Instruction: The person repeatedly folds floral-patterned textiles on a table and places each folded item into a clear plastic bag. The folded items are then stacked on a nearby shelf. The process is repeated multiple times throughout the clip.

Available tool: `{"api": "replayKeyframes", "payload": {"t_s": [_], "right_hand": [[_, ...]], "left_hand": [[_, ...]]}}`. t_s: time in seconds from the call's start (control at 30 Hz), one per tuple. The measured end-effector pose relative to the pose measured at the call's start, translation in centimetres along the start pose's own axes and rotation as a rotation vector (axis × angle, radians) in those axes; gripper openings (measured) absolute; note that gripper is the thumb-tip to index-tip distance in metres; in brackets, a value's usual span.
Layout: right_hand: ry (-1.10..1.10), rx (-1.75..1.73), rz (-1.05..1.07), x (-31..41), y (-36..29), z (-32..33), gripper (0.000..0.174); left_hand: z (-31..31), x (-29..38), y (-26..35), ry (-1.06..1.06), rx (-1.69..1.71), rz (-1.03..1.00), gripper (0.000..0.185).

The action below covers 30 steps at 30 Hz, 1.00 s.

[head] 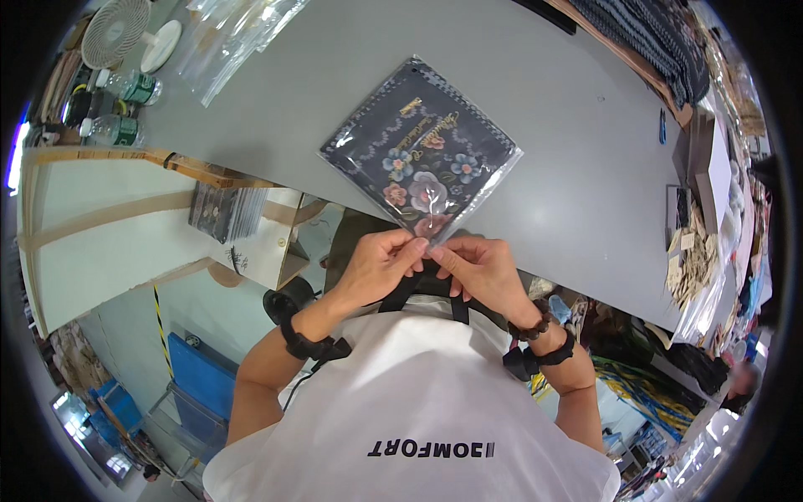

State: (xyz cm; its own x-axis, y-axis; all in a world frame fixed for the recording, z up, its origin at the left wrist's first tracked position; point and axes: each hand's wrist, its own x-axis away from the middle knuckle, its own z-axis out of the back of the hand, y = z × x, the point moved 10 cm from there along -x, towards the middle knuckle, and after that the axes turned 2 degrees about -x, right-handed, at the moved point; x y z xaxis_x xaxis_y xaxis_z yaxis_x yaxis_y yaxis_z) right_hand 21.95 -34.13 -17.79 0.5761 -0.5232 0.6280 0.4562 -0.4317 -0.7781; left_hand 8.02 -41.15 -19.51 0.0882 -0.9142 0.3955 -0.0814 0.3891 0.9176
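A dark square folded floral cloth (pixel 376 132) lies tilted on the table in front of me, inside a glossy clear plastic sleeve (pixel 457 227). Pale, blue and pink flowers, a scalloped border and gold writing show through the film. My left hand (pixel 384 262) pinches the sleeve's nearest corner between thumb and forefinger. Right beside it, my right hand (pixel 484 270) grips the same corner, and the two thumb tips almost meet. Both hands are just off the table's front edge, and the fingers hide the very tip of the corner.
Loose clear plastic bags (pixel 235 37) lie on the grey table (pixel 577 169) at the back left, near a white fan (pixel 117 31) and plastic bottles (pixel 119 130). A box (pixel 199 248) at left holds more packets (pixel 216 210). At right are a blue pen (pixel 662 127), folded cloths (pixel 652 50) and tags (pixel 693 257).
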Motion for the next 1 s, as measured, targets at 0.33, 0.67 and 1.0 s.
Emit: {"api": "replayKeyframes", "payload": {"t_s": [0.33,0.67,1.0], "right_hand": [[0.392,-0.057,0.263,-2.9,-4.7,8.2,0.028],[0.592,0.429,0.445,-1.0,-6.8,15.8,0.032],[0.424,0.699,0.315,-4.5,-10.1,12.5,0.054]], "left_hand": [[0.1,0.8,0.6,0.041,-0.248,-0.175,0.024],[34.9,17.7,-16.5,1.659,-0.628,0.279,0.063],[46.9,19.5,-33.4,1.298,0.188,0.287,0.038]]}}
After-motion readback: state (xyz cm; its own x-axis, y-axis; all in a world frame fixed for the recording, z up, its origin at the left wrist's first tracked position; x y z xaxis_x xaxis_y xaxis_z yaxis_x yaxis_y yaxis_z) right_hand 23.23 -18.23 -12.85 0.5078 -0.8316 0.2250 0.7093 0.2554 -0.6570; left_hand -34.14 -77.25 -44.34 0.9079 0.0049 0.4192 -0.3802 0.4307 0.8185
